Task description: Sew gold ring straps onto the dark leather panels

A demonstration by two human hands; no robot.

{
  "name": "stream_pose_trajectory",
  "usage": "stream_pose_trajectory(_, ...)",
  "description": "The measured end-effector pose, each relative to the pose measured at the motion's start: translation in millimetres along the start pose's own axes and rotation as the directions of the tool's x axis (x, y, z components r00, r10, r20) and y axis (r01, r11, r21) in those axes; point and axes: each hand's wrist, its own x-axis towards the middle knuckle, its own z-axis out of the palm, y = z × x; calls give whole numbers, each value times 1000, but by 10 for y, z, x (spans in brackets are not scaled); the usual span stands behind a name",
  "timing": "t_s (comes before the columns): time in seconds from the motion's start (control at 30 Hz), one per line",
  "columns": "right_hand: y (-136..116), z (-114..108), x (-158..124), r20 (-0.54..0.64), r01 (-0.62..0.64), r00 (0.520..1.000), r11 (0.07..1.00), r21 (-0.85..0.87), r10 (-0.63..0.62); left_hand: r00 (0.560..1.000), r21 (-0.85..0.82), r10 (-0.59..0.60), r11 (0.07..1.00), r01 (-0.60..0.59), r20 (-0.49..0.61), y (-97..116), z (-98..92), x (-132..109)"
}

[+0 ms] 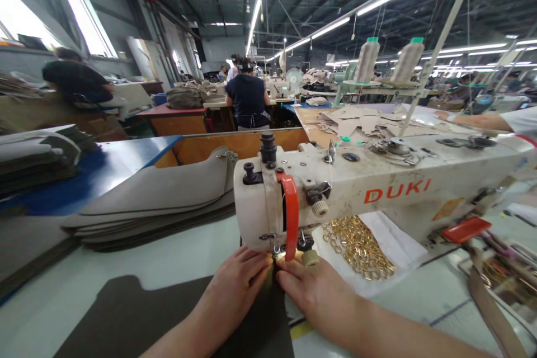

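Note:
A white sewing machine (335, 179) marked DUKI stands in front of me. Under its needle area lies the far end of a dark grey-brown fabric panel (168, 313), spread flat toward me. My left hand (245, 271) is closed at that end, fingertips beside the presser foot and gripping the panel. On the other side of the needle, my right hand (312, 285) pinches the same end, thumb and fingers together. An orange guard (290, 212) hangs over the right fingertips. The fingertips partly hide the stitching spot.
Left of the machine lies a stack of cut panels (155, 196). Gold rings (361, 249) sit on a white sheet under the machine arm. Thread cones (367, 60) stand behind. A worker (247, 95) sits ahead; another person's arm (478, 121) reaches in at right.

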Motion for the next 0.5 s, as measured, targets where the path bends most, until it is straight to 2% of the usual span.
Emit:
stream_pose_trajectory(0.33, -10, 86, -56, -97, -16, 995, 1000, -20, 14, 1000, 9, -15, 1000, 15, 6, 18, -13, 12)
stream_pose_trajectory(0.5, -9, 61, -75, -119, 45, 992, 999, 30, -41, 998, 34, 21, 999, -22, 51, 38, -45, -5)
